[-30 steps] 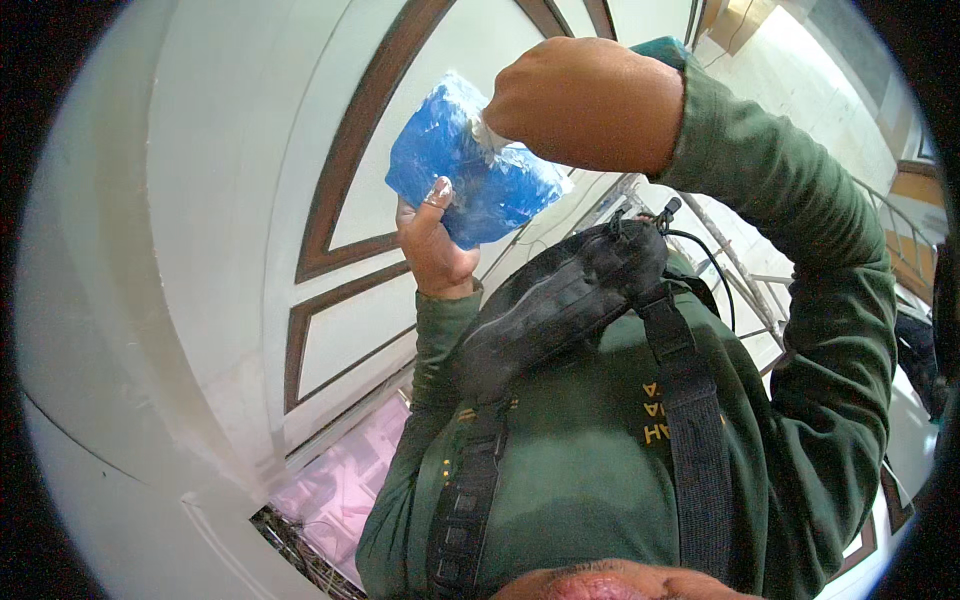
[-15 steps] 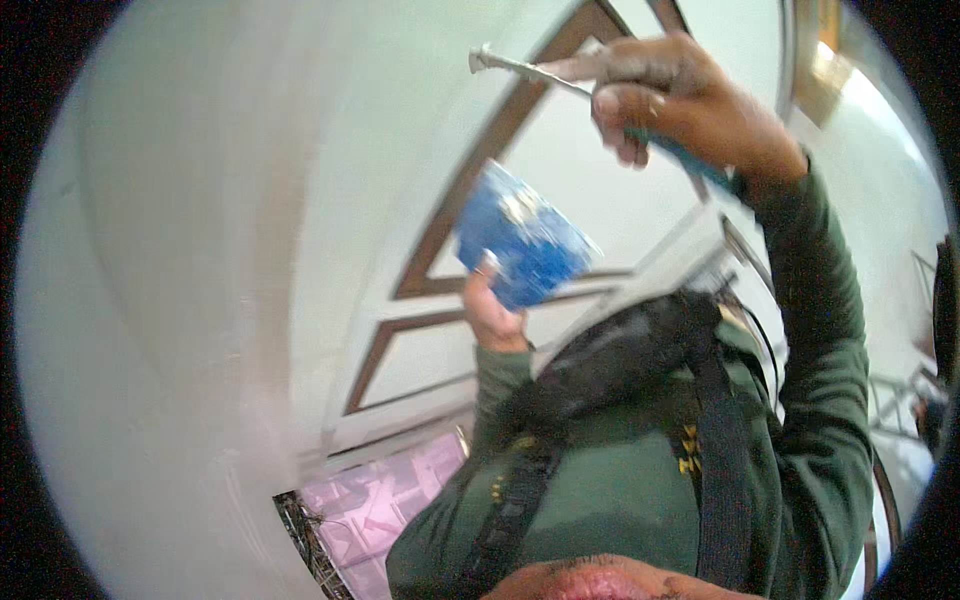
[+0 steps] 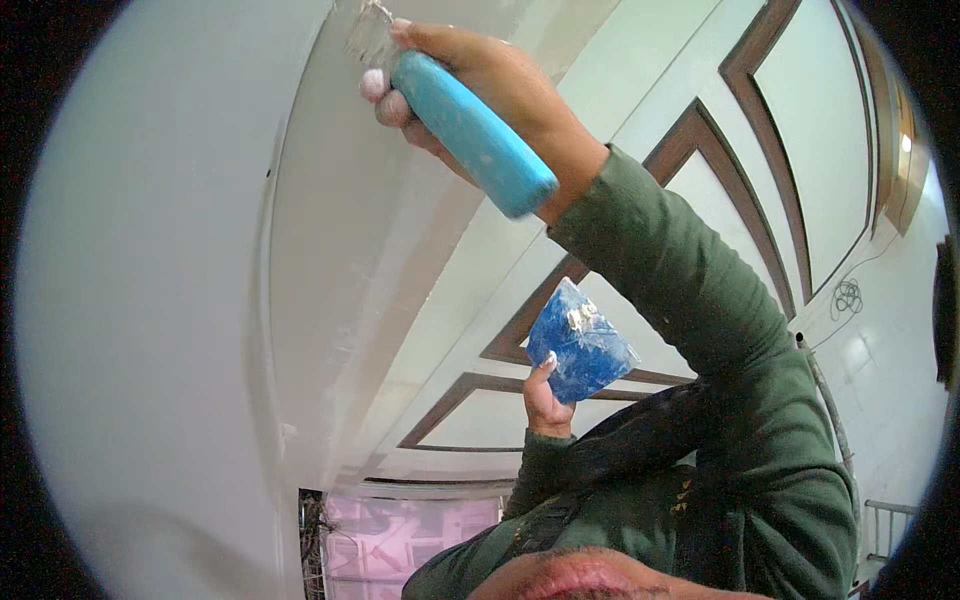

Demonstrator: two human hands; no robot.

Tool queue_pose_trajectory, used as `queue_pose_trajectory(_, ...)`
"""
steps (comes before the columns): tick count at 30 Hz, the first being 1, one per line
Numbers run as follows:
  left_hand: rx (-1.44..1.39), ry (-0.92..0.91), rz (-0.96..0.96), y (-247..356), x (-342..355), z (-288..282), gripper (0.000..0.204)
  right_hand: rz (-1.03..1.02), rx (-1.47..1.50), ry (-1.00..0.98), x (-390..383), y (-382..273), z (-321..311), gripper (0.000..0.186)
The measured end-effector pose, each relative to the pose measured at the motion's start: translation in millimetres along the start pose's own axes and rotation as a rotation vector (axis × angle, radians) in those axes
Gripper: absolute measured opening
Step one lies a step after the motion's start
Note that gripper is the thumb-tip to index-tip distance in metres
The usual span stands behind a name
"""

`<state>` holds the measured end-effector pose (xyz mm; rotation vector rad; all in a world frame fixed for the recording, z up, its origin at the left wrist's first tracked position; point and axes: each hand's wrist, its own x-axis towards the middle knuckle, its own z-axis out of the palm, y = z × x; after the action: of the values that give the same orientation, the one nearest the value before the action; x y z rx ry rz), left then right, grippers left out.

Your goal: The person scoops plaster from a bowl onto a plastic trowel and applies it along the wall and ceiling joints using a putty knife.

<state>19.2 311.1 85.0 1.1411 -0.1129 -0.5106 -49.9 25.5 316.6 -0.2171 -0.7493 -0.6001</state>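
Note:
My right hand (image 3: 520, 95) is stretched far up, its fingers wrapped round the turquoise handle of a putty knife (image 3: 475, 140). The putty-smeared blade sits at the upper edge of the view, close to the pale smooth surface; whether it touches, I cannot tell. Lower down, my left hand (image 3: 547, 408) grips a flat blue plastic spreader (image 3: 590, 365) by one edge, thumb on top. A lump of off-white putty (image 3: 582, 319) lies on the spreader, with white smears around it. Whitish paste also coats several of my fingertips.
A broad pale surface (image 3: 160, 300) fills the left side. Dark brown trim frames (image 3: 690, 140) run across white panels behind my arms. A coiled wire (image 3: 847, 296) and a metal ladder-like frame (image 3: 885, 530) are at the right. A pink patterned panel (image 3: 400, 545) shows at the bottom.
My right hand has swung left with the putty knife, raising its blade to the top edge. The blue spreader in my left hand now appears lower and further right. The whole view has shifted.

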Motion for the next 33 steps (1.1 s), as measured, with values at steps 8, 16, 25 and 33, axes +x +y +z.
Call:
queue_pose_trajectory(8,-0.011,0.012,-0.003,0,-6,-3,0.046,0.131,0.131,-0.001,37,-30,10,0.022)
queue_pose_trajectory(16,-0.067,-0.024,0.005,0,-13,8,0.046,-0.011,-0.301,-0.012,31,-41,36,0.027)
queue_pose_trajectory(25,-0.028,0.051,0.035,-5,-18,14,0.045,0.075,0.248,0.069,68,-26,45,0.026)
queue_pose_trajectory(33,-0.048,0.044,0.061,-7,-18,13,0.048,-0.558,-0.629,-0.031,62,-18,-3,0.028)
